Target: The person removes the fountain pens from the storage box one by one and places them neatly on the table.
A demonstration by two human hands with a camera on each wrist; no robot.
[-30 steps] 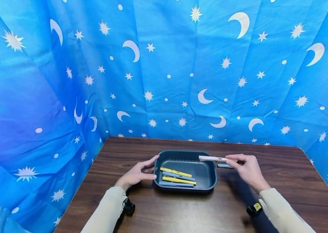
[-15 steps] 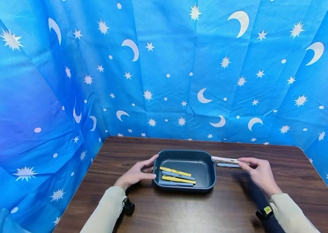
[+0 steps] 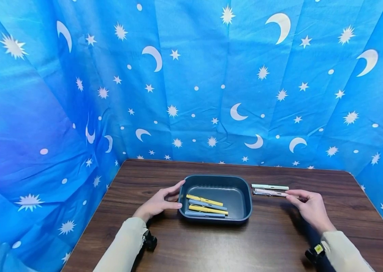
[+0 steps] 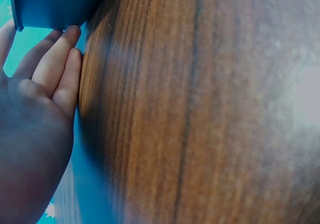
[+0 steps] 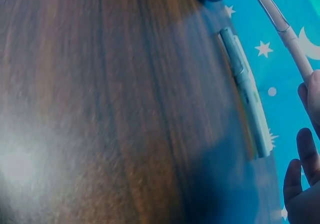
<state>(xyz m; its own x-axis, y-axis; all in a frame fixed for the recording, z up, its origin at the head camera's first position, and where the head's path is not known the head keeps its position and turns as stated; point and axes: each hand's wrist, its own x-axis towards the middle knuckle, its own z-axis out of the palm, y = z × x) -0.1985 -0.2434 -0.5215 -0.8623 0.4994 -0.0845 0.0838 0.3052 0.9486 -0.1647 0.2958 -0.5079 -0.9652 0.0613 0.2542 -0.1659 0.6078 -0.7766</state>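
Observation:
In the head view my right hand (image 3: 311, 209) pinches a pinkish-white pen (image 3: 269, 193) by its right end, thumb and index finger on it. The capped end points left toward the dark container; in the right wrist view the pen (image 5: 274, 12) is raised above the table. A pale green pen (image 3: 270, 187) lies just behind it. A blue-looking pen (image 5: 245, 92) lies on the table below, mostly covered in the head view. My left hand (image 3: 157, 203) touches the left wall of the dark rectangular container (image 3: 250, 204) with fingers fairly straight and thumb near the front corner.
Inside the container, at its left, lie two yellow pens (image 3: 208, 210) and two blue-grey pens (image 3: 208, 204) side by side. The brown wood-grain table (image 3: 208, 245) reaches back to a blue star-and-moon cloth (image 3: 191, 94).
My right hand has moved right and slightly nearer with the pinkish-white pen, away from over the container's right rim. The pale green pen now shows behind it. My left hand stays put.

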